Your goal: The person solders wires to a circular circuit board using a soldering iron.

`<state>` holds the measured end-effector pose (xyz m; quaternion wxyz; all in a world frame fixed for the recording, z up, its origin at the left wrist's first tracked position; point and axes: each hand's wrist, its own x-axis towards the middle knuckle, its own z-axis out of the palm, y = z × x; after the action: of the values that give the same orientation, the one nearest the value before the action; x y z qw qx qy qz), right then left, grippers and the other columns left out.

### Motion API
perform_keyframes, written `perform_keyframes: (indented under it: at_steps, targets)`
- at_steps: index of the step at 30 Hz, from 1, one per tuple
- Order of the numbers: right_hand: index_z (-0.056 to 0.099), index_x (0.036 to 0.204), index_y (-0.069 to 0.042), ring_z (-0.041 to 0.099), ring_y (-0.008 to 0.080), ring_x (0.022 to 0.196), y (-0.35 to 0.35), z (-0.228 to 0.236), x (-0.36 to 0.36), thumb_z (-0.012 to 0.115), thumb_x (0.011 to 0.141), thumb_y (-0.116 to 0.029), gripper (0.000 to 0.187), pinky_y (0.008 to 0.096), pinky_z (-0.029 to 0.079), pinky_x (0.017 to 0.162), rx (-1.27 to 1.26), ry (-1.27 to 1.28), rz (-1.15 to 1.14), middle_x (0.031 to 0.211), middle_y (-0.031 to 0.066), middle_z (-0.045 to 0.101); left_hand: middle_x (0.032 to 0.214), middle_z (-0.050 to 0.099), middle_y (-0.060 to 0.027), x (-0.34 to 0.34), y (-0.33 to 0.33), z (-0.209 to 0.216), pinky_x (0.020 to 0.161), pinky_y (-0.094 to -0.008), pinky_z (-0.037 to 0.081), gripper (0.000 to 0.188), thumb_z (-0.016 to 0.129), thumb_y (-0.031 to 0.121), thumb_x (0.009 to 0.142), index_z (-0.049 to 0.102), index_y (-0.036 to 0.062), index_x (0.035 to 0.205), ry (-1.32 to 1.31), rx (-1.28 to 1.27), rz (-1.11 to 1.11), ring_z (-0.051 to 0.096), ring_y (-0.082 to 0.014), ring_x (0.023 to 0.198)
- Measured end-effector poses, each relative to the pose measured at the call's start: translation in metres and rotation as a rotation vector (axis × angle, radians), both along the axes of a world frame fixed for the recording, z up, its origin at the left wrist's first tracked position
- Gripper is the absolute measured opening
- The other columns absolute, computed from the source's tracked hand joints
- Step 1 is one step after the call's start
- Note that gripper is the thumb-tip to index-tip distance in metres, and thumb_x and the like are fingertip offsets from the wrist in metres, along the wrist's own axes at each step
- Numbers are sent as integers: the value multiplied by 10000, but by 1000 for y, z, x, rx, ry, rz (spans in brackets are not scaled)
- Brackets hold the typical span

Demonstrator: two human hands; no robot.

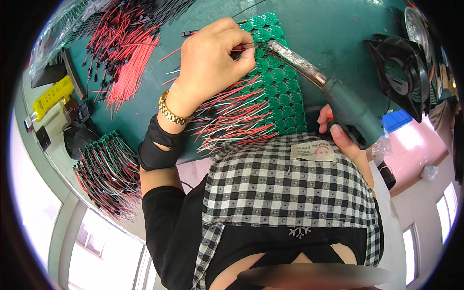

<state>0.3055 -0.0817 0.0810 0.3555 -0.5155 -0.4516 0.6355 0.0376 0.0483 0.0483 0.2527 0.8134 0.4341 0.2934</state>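
Observation:
My left hand (212, 55) pinches a thin red and black wire pair (247, 47) between thumb and forefinger, over the upper part of a green panel of round circuit boards (290, 108). In my right hand (340, 140) is a dark green soldering gun (350, 104) with a worn metal barrel. The gun points up and left, its front end close to the held wires; whether it touches a board cannot be made out. Rows of red, white and black wires (237, 118) lie across the panel's left side, below my left hand.
A large bundle of red wires (133, 72) with black connectors lies at the upper left. Wired green boards (108, 164) are piled at the lower left, near a yellow packet (53, 96). A black fan (401, 75) stands at the right, above a blue box (396, 120).

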Motion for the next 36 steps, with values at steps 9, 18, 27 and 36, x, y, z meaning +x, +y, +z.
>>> perform_keyframes:
  at_steps: [9,18,27,36]
  targets:
    - [506,1142,-34,552,171,760,-2,6,1,638,853,-338,440,302,467,700,-95,-30,51,929,126,564,681,574,-15,0,-1,-3,536,-311,479,41,680,101,672,644,85,684,-23,-1,33,595,-205,613]
    - [487,1211,-27,548,169,748,-7,8,-3,656,824,-420,576,299,460,692,-103,-49,-83,908,118,567,700,574,-33,-1,-2,-5,542,-313,478,75,679,115,684,625,84,726,17,23,19,592,-211,617]
    - [498,1207,-25,547,171,742,-7,4,-2,661,813,-432,589,295,448,682,-66,-36,-93,896,104,567,719,545,-42,-6,0,3,510,-220,433,79,666,6,770,602,27,811,-80,-7,-58,518,-118,564]
    - [532,1131,-35,544,166,749,-5,4,3,630,840,-399,476,300,454,676,-105,-76,30,906,113,562,711,563,-33,-5,-1,-1,529,-223,466,85,678,6,706,602,31,734,7,-9,-68,571,-122,591]
